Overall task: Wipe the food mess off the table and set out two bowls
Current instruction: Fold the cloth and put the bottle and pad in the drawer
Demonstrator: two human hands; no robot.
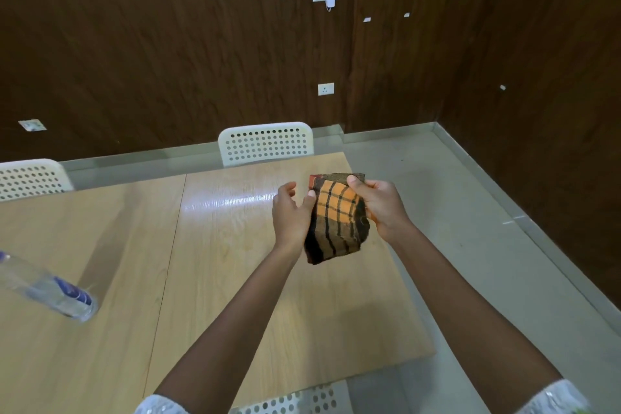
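An orange and black checked cloth (336, 222), folded, hangs in the air above the right part of the light wooden table (215, 262). My right hand (379, 205) grips its upper right side, thumb on top. My left hand (290, 212) is beside the cloth's left edge, thumb touching the fabric and fingers loosely curved. No bowls and no food mess are in view on the table.
A clear plastic water bottle (47, 289) with a blue label stands at the table's left. White perforated chairs stand at the far side (265, 143), far left (32, 178) and near edge (302, 400). Grey floor (470, 212) lies to the right, dark wood walls behind.
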